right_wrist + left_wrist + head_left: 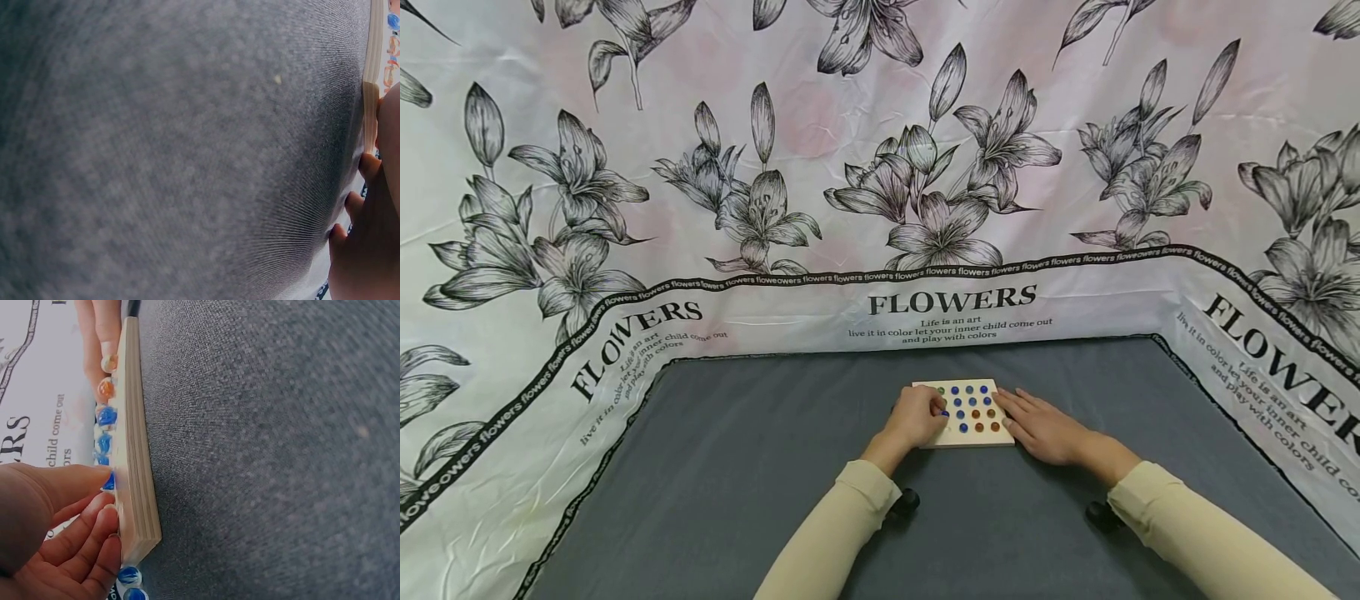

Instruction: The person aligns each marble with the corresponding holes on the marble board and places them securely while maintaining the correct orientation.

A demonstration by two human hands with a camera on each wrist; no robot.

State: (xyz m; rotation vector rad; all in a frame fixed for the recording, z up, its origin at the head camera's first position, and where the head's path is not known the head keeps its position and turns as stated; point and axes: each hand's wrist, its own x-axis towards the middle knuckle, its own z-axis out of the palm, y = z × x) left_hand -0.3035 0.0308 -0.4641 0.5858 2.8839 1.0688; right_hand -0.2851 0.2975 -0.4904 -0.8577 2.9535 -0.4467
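Observation:
A pale wooden board (951,440) with rows of glass marbles lies on the grey cloth. Blue marbles (970,402) fill much of it, orange marbles (980,427) sit toward its near right, and a greenish marble (941,391) shows at the far left. At the board's left side my left hand (916,418) pinches a blue marble (109,481) between thumb and forefinger, right at the top surface. My right hand (1047,427) rests along the right edge with fingers extended; its fingertips touch the board's side (371,119).
Two loose blue marbles (129,575) lie beside the board's left end, hidden by my left hand from above. Grey cloth (737,475) spreads around the board. A white flower-printed sheet (790,308) borders it at the back and sides.

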